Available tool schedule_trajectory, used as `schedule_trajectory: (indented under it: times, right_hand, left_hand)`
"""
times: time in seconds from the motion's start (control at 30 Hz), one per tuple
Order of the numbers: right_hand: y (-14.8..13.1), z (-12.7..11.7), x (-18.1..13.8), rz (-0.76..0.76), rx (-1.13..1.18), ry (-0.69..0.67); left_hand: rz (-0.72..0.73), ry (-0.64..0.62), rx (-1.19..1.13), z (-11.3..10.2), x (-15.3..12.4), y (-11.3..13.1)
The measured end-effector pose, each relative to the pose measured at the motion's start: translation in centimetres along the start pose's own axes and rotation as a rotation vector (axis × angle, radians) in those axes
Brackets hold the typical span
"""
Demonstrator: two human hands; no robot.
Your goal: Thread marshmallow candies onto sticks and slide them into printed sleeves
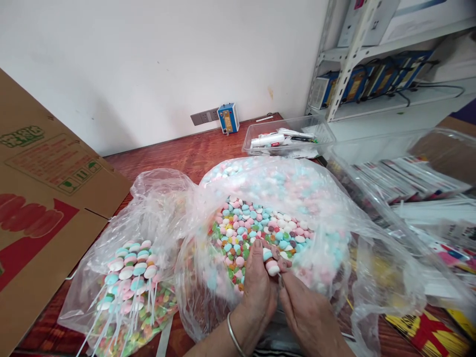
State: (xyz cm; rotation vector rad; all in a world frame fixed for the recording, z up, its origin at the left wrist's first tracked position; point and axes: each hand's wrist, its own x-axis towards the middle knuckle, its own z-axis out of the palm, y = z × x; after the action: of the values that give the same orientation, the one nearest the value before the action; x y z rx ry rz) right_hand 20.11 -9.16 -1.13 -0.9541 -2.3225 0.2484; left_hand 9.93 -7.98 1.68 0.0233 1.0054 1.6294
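My left hand (258,287) is closed, pinching pastel candy pieces (271,265) at the mouth of a big clear plastic bag (334,208) full of pink, blue and white candies. My right hand (303,310) is closed right beside it, fingertips pinched on a thin white stick just under those pieces. The two hands touch. A silver bangle sits on my left wrist. To the left lies a smaller clear bag (122,292) with finished candy skewers on white sticks.
A flattened cardboard box (40,198) leans at the left on the red-brown wooden table (178,153). A clear plastic tray (286,136) with pens stands at the back. Clear bags of packaging lie at the right (409,183). A metal shelf rack (357,54) stands behind.
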Motion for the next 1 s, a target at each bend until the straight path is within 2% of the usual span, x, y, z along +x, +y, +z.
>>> schedule_trajectory:
  times: [0.13,0.23,0.3,0.37,0.47,0.53,0.6,0.8,1.0]
  right_hand:
    - [0.2,1.0,0.7,0.054,0.08,-0.096]
    - [0.7,1.0,1.3,0.191,0.24,-0.198]
    - [1.1,0.6,1.6,0.307,0.331,-0.209]
    - [1.6,-0.1,1.7,0.39,0.382,-0.187]
    - [2.3,-0.9,1.5,0.465,0.416,-0.17]
    - [2.6,-1.1,1.2,0.491,0.431,-0.173]
    - [2.7,-1.1,1.0,0.5,0.447,-0.184]
    - [2.6,-1.1,0.9,0.497,0.463,-0.173]
    - [2.3,-1.0,1.2,0.48,0.469,-0.18]
  left_hand:
    - [0.093,-0.009,0.039,-0.5,0.3,-0.3]
    - [0.109,-0.11,0.21,-1.3,1.0,0.2]
    - [0.139,-0.129,0.398,-1.9,2.0,1.6]
    - [0.311,-0.115,0.715,-2.5,3.6,3.9]
    - [0.723,-0.111,1.405,-3.3,6.4,7.9]
    - [0.84,-0.129,1.818,-3.7,8.0,9.9]
    - [0.844,-0.149,2.039,-4.1,8.9,11.0]
    - [0.846,-0.139,2.217,-5.0,8.5,10.6]
    - [0.919,-0.158,2.186,-3.4,9.3,9.8]
